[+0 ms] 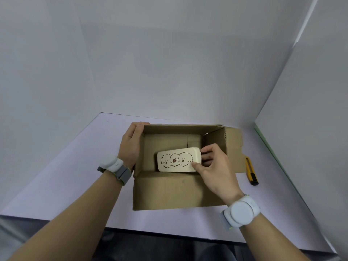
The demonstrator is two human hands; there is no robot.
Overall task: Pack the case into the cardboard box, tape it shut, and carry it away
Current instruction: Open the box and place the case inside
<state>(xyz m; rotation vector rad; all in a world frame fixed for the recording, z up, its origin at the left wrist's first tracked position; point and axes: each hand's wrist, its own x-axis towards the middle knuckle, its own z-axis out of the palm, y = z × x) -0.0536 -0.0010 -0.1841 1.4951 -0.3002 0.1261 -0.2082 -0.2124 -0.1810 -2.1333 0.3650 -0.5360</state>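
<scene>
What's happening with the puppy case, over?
Left hand steadies open brown cardboard box. Right hand grips cream puppy-print case inside it. Yellow utility knife lies right, clear.

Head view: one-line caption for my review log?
Right hand lowers cream case into open cardboard box; left hand steadies it.

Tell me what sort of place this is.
Probably a staged recording booth, not a real packing room: plain white partition walls enclose a bare lilac tabletop holding only the cardboard box and a yellow utility knife.
</scene>
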